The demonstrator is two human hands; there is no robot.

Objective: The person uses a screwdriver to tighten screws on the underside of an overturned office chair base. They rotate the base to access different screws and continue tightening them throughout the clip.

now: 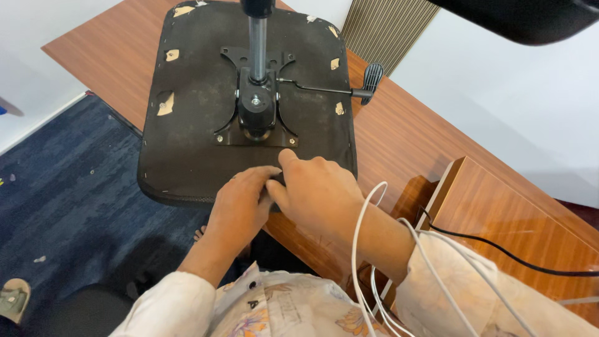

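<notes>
On the wooden worktop (399, 134) lies an upturned office chair seat (193, 106), its black underside facing up and its near edge overhanging the blue carpet (68, 187). Bolted at the centre of the seat is a black metal mounting plate (228, 128), from which a steel gas-lift column (256, 40) rises toward the top of the view. A thin lever rod with a black paddle handle (372, 78) projects from the mechanism to the right, past the seat edge. Small tan patches (165, 103) show where the black underside covering is torn. Both hands rest together at the near edge of the seat, just below the plate. The left hand (240, 203) is curled with fingertips pressing on the seat fabric; the right hand (315, 190) lies touching it, fingers bent over a small dark object that is mostly hidden. White cables (362, 249) loop over the right forearm, and a black cable (499, 249) crosses the worktop at right.
</notes>
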